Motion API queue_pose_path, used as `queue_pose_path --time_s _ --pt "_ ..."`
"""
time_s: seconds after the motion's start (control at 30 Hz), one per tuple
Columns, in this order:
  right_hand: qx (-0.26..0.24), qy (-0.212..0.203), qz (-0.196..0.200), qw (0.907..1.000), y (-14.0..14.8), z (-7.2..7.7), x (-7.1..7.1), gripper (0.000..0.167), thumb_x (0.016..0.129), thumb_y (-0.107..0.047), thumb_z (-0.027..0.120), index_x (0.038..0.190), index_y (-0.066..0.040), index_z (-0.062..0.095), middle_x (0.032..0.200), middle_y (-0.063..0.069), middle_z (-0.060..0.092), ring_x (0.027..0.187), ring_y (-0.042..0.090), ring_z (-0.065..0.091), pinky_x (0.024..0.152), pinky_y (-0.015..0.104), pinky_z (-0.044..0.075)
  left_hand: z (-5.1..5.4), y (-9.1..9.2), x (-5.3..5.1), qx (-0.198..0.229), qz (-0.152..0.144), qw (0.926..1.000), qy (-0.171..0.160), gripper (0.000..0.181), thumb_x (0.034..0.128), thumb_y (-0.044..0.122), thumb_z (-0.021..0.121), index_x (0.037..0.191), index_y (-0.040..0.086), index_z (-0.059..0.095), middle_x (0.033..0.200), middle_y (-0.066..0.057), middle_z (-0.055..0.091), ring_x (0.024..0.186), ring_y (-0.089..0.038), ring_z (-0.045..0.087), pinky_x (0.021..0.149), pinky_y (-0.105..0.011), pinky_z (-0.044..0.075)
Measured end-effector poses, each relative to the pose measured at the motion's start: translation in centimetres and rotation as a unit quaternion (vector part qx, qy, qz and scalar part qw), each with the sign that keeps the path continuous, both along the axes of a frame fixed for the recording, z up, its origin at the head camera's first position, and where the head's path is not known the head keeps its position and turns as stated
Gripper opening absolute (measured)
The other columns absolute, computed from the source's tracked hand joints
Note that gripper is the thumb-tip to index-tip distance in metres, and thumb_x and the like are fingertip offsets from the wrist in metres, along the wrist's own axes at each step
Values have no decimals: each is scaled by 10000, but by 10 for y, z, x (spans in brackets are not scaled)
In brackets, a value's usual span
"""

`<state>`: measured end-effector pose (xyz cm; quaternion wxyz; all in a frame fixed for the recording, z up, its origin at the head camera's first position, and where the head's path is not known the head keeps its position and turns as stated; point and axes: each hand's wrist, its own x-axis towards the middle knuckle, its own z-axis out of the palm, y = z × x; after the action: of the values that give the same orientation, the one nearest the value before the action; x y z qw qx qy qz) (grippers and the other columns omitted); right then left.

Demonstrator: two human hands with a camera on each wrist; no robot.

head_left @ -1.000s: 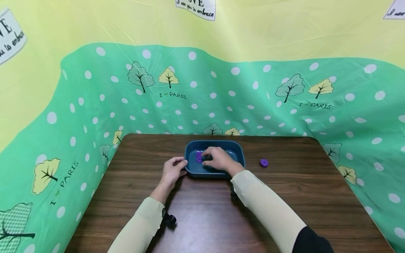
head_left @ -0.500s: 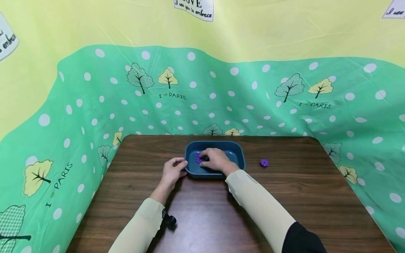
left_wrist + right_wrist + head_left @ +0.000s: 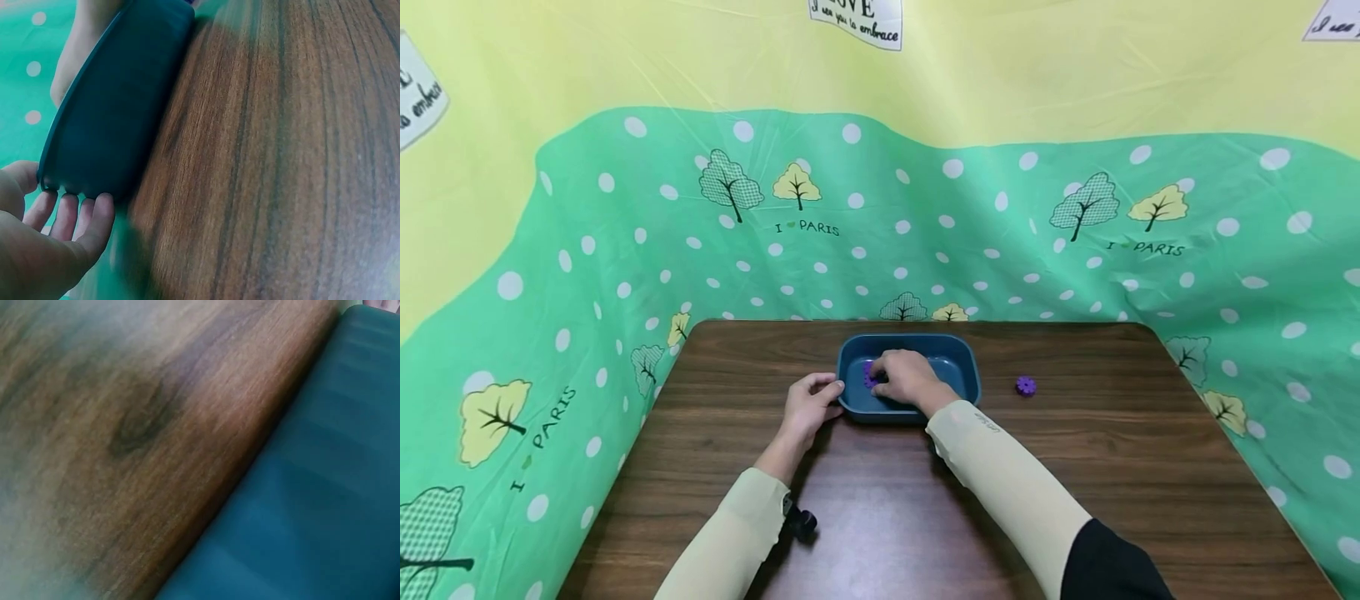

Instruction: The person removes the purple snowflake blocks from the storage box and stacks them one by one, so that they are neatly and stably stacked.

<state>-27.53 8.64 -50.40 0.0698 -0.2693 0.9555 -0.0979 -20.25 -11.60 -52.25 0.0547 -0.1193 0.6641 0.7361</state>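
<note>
A dark blue rectangular plastic tray [image 3: 909, 416] stands near the table's far edge in the head view. My left hand [image 3: 808, 407] grips its left end, thumb at the rim and fingertips against the outer wall, as the left wrist view also shows. Inside the tray, at the left, lie small purple flower-shaped pieces [image 3: 868, 376], partly covered by my right hand [image 3: 908, 379]. That hand reaches over the front rim with bent fingers, thumb and forefinger apart beside the pieces. The right wrist view shows only the tray's outer wall [image 3: 312, 506] and table, not the fingers.
One more purple flower-shaped piece [image 3: 1026, 386] lies on the wooden table [image 3: 1097, 467], right of the tray. A green and yellow printed cloth [image 3: 880, 250] hangs behind the table and along its sides.
My right hand and forearm have shifted slightly left inside the tray, covering more of the purple pieces. The left hand and the tray stay in place.
</note>
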Motion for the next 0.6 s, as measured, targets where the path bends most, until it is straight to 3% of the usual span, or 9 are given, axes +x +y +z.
queue_pose_path --time_s 0.23,0.47,0.6 --pt "94 -70 19 9999 -2 1 0 277 898 -426 793 1148 -308 786 1106 -63 683 1021 165 648 932 372 562 -1 0 1 -43 86 10000 13 308 959 96 717 1222 -54 664 977 -69 664 873 -151 674 802 -412 653" --pt "40 34 16 10000 -3 0 -1 178 885 -421 805 1011 -295 796 1057 -86 687 968 151 643 903 355 560 0 0 -1 -23 85 10000 -3 321 959 106 718 1232 -53 661 980 -61 666 895 -165 675 820 -433 649" --pt "18 69 58 10000 -3 0 -2 182 883 -408 808 1010 -279 795 1054 -79 708 950 149 650 875 351 569 1 1 -1 -57 114 9999 -1 296 957 96 713 1210 -50 670 974 -64 667 892 -168 675 803 -426 653"
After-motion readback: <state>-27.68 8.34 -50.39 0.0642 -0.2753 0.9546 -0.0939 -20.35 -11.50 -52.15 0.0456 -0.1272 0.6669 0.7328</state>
